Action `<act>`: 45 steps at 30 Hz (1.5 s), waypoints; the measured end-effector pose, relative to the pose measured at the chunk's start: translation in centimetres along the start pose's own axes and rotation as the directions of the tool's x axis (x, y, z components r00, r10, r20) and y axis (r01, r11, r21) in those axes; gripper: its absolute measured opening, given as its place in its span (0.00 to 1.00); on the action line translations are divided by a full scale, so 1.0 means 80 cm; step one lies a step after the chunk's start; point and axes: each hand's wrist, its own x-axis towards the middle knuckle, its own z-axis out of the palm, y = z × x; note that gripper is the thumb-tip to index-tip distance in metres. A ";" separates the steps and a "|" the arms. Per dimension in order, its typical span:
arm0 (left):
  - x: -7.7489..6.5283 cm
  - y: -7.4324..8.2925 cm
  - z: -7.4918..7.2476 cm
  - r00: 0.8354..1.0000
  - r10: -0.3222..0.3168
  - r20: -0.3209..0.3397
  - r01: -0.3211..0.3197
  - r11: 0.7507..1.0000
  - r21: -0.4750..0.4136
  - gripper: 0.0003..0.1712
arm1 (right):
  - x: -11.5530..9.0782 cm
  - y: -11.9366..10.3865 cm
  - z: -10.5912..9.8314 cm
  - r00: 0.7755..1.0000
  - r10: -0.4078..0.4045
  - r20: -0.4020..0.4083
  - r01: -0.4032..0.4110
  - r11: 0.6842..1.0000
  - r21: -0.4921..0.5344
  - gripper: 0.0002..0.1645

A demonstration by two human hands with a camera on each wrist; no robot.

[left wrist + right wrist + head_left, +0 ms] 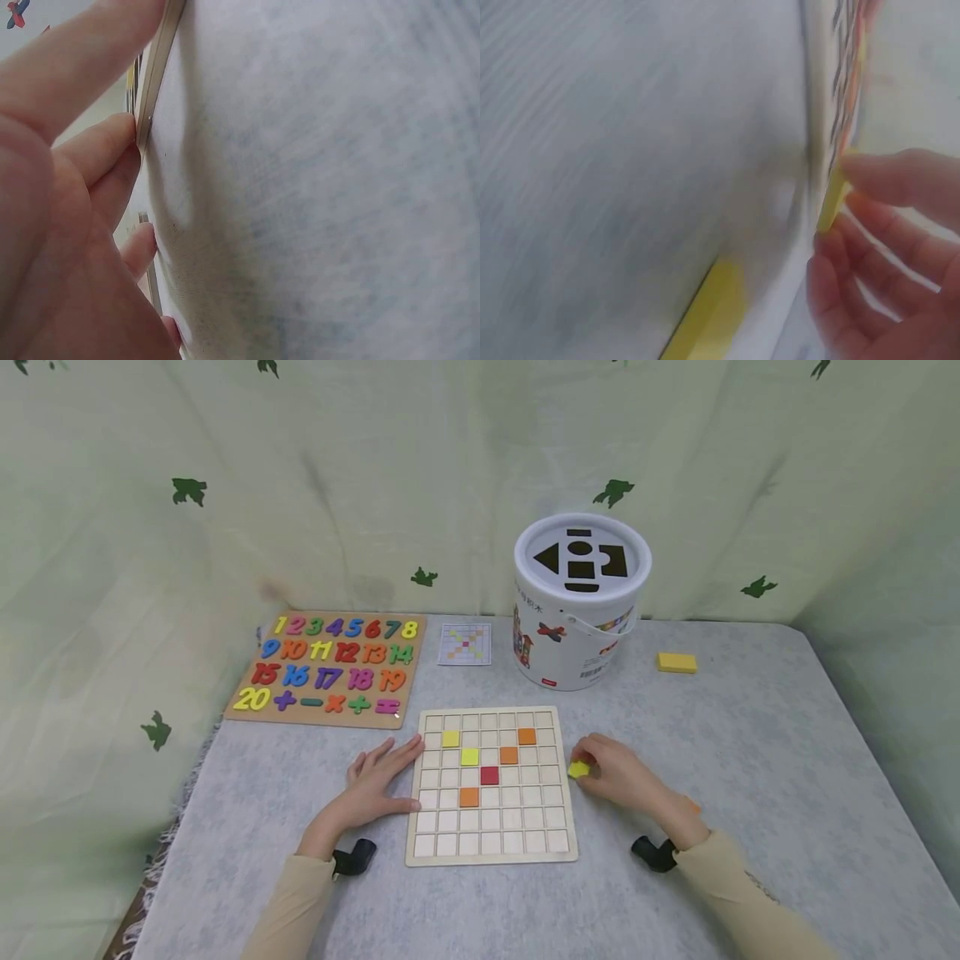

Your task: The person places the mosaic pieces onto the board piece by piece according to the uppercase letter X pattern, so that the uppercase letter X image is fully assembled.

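A wooden grid board [525,842] lies flat on the table, with several coloured square tiles in its cells. These include a red tile [489,776], an orange tile [468,797] and a yellow tile [451,739]. Along the board's left edge rest the fingertips and thumb of my left hand [378,785], its fingers stretched out. Just right of the board, my right hand [618,774] pinches a yellow tile [832,199] between thumb and fingers. In the right wrist view, another yellow piece [709,315] lies on the table below.
A number puzzle board [322,672] lies at the back left, beside a small pattern card [464,645]. Behind the grid stands a white lidded bucket [577,627]. A yellow block [677,662] is at the back right. Something orange [693,806] shows partly behind my right wrist.
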 end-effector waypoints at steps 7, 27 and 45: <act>0.000 -0.001 0.000 1.000 0.007 -0.001 -0.007 1.000 -0.006 0.53 | 0.020 -0.048 0.030 0.979 -0.170 0.115 0.166 0.985 0.047 0.12; 0.000 0.002 -0.002 1.000 -0.001 0.005 0.001 1.000 0.004 0.54 | -0.006 -0.018 0.005 0.997 -0.062 0.038 0.055 0.986 0.157 0.14; 0.001 -0.001 0.001 1.000 0.003 -0.002 -0.003 1.000 0.007 0.54 | -0.128 0.091 -0.051 0.985 0.162 -0.051 -0.165 0.985 -0.058 0.16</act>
